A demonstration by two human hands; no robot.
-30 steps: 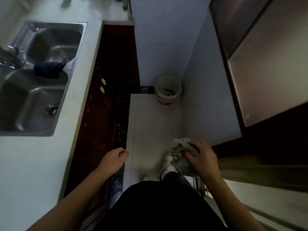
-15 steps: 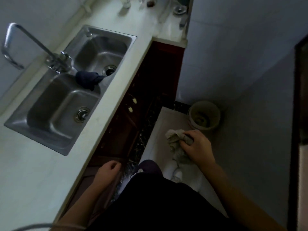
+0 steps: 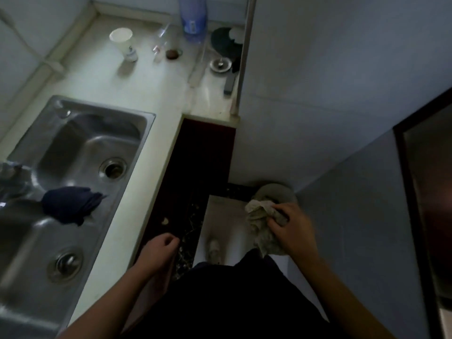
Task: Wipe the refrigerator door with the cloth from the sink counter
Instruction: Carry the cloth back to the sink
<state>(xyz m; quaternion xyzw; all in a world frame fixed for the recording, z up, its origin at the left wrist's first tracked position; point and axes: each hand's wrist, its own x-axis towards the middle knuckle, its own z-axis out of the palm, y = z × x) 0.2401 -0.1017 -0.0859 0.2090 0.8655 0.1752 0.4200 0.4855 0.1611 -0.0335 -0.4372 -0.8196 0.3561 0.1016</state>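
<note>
Counter [image 3: 151,99]: far end now coming into view. Sink [image 3: 80,143]: dark rag [image 3: 71,204] still lying across its divider. Right hand [image 3: 293,228]: still gripping the crumpled cloth [image 3: 261,223] clear of the counter, now overlapping the bucket [image 3: 276,192]. Left hand [image 3: 159,253]: hanging loosely curled, empty, off the counter's front edge.

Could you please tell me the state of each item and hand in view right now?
grey cloth: bunched, gripped by the right hand.
left hand: loosely curled, holding nothing.
dark blue cloth: draped over the sink divider.
white cup: upright on the counter.
</note>
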